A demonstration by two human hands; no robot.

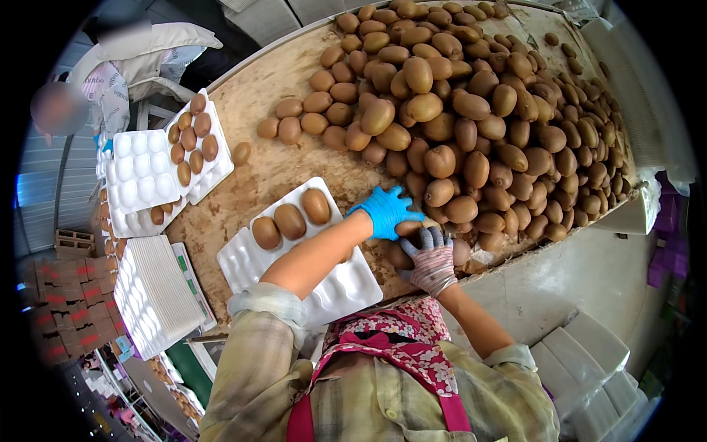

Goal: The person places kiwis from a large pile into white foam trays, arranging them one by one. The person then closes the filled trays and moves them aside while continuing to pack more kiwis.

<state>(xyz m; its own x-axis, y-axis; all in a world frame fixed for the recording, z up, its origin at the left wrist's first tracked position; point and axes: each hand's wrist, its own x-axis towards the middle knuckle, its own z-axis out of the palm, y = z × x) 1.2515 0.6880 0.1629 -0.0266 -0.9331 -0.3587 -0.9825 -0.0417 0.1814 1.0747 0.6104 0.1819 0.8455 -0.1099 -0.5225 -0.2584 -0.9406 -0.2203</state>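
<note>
My left hand (386, 212), in a blue disposable glove, lies at the near edge of the kiwifruit pile (469, 132) with its fingers spread. A single kiwifruit (409, 228) touches its fingertips, between my two hands. My right hand (433, 264), in a striped knit glove with grey fingertips, bends over loose fruit by the table's front edge; its palm side is hidden. One kiwifruit (397, 256) shows to its left and another (461, 252) to its right. Beneath my left forearm is a white moulded tray (353, 283). Three kiwifruit (290, 221) fill hollows along its far side, and another is mostly covered by the forearm.
The worn wooden table (232, 105) carries the pile towards the right. At left stand a filled tray (193, 135), an unfilled tray (144, 171) and a tall tray stack (157, 293). Another person (138, 61) is at the far left. White foam boxes (580, 353) stand low at right.
</note>
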